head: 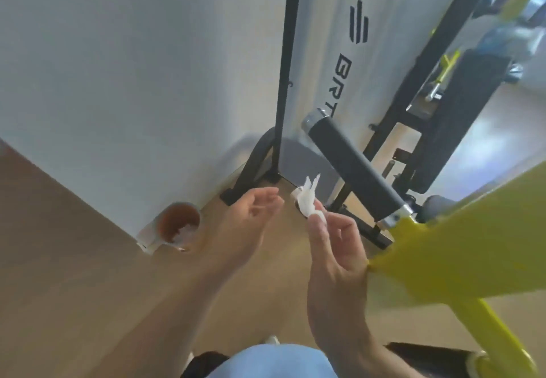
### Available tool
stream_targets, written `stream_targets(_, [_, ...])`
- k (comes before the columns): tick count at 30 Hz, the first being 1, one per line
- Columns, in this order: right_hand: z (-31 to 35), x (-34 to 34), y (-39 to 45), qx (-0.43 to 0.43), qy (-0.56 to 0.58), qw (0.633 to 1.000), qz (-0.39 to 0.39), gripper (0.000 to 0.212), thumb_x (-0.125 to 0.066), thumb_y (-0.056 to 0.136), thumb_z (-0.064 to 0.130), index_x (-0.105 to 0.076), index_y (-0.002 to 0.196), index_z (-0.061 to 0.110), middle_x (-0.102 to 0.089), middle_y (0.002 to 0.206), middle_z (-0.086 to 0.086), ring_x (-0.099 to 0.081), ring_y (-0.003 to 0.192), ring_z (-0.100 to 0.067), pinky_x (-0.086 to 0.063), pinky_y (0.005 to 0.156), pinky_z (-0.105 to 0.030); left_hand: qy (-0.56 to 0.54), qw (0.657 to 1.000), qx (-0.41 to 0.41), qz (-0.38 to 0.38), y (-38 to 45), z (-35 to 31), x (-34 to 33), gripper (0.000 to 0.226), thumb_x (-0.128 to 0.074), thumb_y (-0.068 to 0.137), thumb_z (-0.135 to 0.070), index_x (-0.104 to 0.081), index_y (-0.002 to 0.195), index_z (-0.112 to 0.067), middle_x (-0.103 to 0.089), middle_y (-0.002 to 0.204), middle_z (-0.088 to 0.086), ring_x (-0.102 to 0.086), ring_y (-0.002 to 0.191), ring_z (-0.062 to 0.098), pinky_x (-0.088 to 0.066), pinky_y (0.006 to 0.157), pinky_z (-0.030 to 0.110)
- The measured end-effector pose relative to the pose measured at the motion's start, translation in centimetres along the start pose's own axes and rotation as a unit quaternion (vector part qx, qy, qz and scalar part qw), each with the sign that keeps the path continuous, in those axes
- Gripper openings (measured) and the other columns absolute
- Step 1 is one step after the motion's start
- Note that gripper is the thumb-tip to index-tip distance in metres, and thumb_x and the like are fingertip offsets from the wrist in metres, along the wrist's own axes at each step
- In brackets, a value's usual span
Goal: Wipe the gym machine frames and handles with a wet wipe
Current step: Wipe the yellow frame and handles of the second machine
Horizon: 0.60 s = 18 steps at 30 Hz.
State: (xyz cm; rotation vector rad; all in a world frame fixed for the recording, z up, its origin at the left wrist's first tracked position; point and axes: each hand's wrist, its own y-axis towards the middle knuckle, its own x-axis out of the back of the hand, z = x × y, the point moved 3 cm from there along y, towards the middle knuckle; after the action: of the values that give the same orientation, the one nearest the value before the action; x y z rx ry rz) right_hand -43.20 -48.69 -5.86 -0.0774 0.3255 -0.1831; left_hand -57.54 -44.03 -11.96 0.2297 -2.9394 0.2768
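My right hand [334, 247] pinches a crumpled white wet wipe [308, 202] between thumb and fingertips, held up in front of me. Just left of it my left hand [254, 221] hangs open, fingers spread, a short gap from the wipe. A dark grey padded handle [354, 168] with chrome end caps runs diagonally right of the wipe and joins a yellow machine arm [461, 236]. The machine's black frame upright [288, 67] stands behind, beside a white shroud panel [334, 61] with black lettering.
A round bin [177, 225] with a brown inside sits on the wooden floor [74, 274] at the corner of a white wall [133, 67]. Black base feet [248, 177] of the machine rest on the floor behind my hands. More black and yellow machine parts [449, 76] fill the right.
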Motion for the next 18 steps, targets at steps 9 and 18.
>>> stream_targets(9, [-2.1, -0.8, 2.8, 0.174, -0.606, 0.775, 0.037, 0.030, -0.050, 0.100, 0.044, -0.066, 0.111, 0.021, -0.054, 0.139, 0.006, -0.036, 0.141, -0.016, -0.036, 0.115, -0.041, 0.033, 0.976, -0.080, 0.202, 4.9, -1.7, -1.5, 0.021, -0.058, 0.097, -0.046, -0.067, 0.116, -0.047, -0.072, 0.114, -0.021, -0.070, 0.110, 0.009, -0.060, 0.093, 0.040])
stream_targets(18, [0.2, -4.0, 6.7, -0.055, -0.783, 0.618, 0.049, 0.051, -0.058, 0.095, 0.043, -0.045, 0.138, 0.019, -0.057, 0.131, -0.001, -0.048, 0.120, -0.020, -0.033, 0.097, -0.033, 0.001, 0.941, -0.098, 0.323, 7.7, -1.4, -0.2, 0.019, -0.068, 0.094, -0.032, -0.074, 0.112, -0.029, -0.077, 0.107, -0.014, -0.071, 0.104, 0.008, -0.058, 0.089, 0.028])
